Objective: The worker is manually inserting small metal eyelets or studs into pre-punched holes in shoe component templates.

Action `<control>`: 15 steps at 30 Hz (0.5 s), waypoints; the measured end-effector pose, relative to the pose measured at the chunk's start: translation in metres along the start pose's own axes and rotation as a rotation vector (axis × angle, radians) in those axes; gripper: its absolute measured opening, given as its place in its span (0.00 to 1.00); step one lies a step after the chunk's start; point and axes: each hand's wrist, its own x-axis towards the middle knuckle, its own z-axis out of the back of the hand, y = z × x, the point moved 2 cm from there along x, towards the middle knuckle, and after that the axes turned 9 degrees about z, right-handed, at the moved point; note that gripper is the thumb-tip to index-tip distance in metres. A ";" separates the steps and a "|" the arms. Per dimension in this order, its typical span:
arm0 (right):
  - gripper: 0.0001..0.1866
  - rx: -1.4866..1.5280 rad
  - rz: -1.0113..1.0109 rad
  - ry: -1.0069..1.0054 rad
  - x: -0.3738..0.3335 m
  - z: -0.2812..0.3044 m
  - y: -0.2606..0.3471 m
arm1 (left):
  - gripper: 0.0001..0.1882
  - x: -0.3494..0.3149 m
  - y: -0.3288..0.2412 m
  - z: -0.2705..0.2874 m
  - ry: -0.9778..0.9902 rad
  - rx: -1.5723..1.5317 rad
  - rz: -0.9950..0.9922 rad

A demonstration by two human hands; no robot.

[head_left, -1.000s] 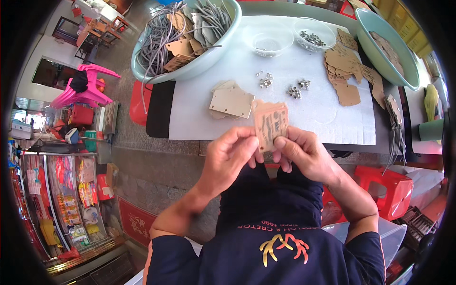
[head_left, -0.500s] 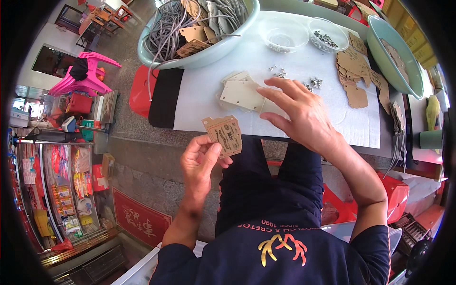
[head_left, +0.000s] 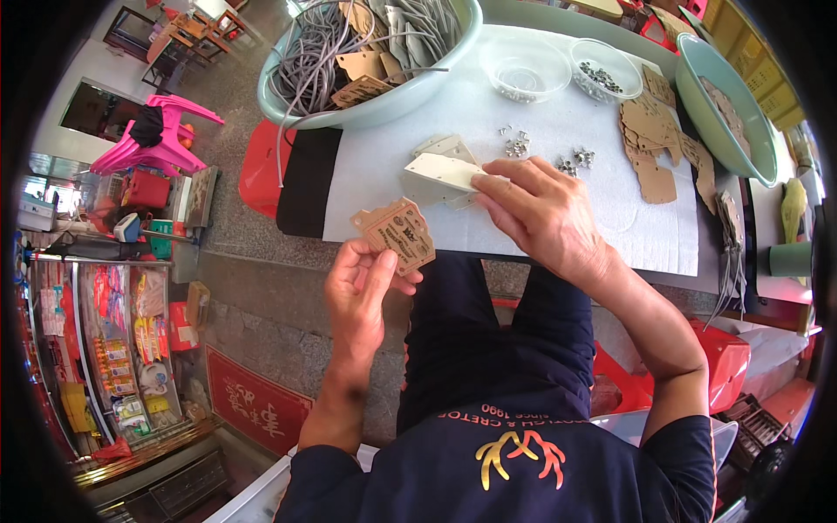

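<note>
My left hand (head_left: 362, 292) pinches a brown printed cardboard tag (head_left: 397, 234) with a scalloped edge, held just off the table's near edge. Over the white-covered tabletop, my right hand (head_left: 549, 209) grips the right end of a cream-white card (head_left: 443, 171), which is tilted up. Under and behind it lie more pale cards (head_left: 440, 148), partly hidden. Small silvery metal rivets (head_left: 516, 144) lie in loose heaps beyond my right fingers.
A pale green basin (head_left: 370, 91) full of grey cords and tags stands at the far left. Behind are a clear bowl (head_left: 526, 70) and a bowl of small metal pieces (head_left: 602, 77). Brown tags (head_left: 649, 131) lie at right, beside another green basin (head_left: 724, 105).
My right hand has closed on a pale card and tilted it up. My left hand has shifted slightly left with the brown tag, which has turned a little.
</note>
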 end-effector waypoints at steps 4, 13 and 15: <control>0.09 -0.001 0.020 -0.047 -0.003 -0.005 -0.004 | 0.06 0.004 -0.002 -0.004 -0.006 0.007 -0.007; 0.07 0.160 0.022 0.074 0.000 -0.001 0.000 | 0.12 0.015 -0.005 -0.007 0.019 -0.165 -0.064; 0.08 0.174 0.031 0.070 0.000 -0.001 -0.003 | 0.19 0.019 -0.008 -0.010 0.095 -0.300 0.000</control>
